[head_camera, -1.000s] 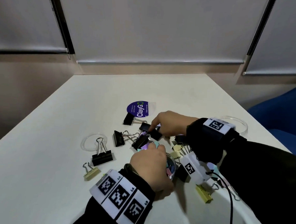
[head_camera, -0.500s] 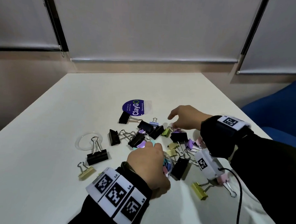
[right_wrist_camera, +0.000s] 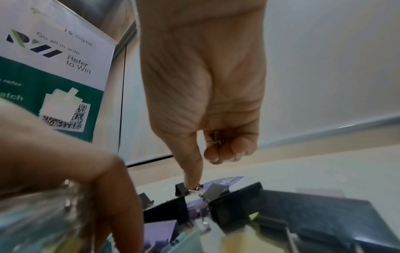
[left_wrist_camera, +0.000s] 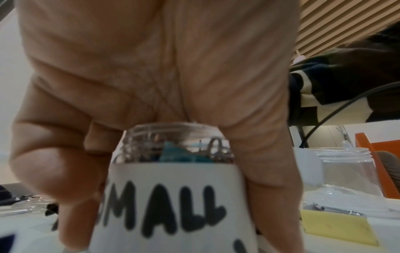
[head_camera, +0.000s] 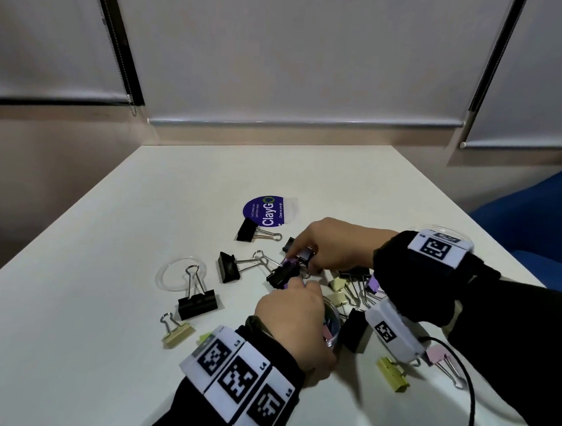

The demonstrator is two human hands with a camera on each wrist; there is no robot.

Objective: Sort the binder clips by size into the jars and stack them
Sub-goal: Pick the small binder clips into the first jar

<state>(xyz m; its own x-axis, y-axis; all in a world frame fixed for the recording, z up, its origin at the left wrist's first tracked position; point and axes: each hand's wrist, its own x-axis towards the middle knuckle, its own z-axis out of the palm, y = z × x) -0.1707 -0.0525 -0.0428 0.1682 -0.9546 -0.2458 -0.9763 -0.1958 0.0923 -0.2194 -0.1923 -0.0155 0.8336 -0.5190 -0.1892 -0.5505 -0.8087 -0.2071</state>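
Gripping the clear jar labelled "SMALL" from above, the left hand has fingers and thumb curled down round its sides; the jar stands on the white table near the front edge. Through its open neck show a teal clip and several wire loops. Right hand reaches into the clip pile just beyond the jar: index finger stretched down, tip touching a wire handle, other fingers curled in against the palm round something metallic, seen only in part. Cannot tell whether the small black clip at its fingertips is pinched or merely touched.

Loose binder clips lie scattered round both hands:
- large black clip left of the jar, handle lying over a clear lid
- cream clip near the left wrist
- yellow clip and pink clip on the right

A second clear jar, unlabelled side showing, stands right of the held one. A purple sticker lies further back on the table.
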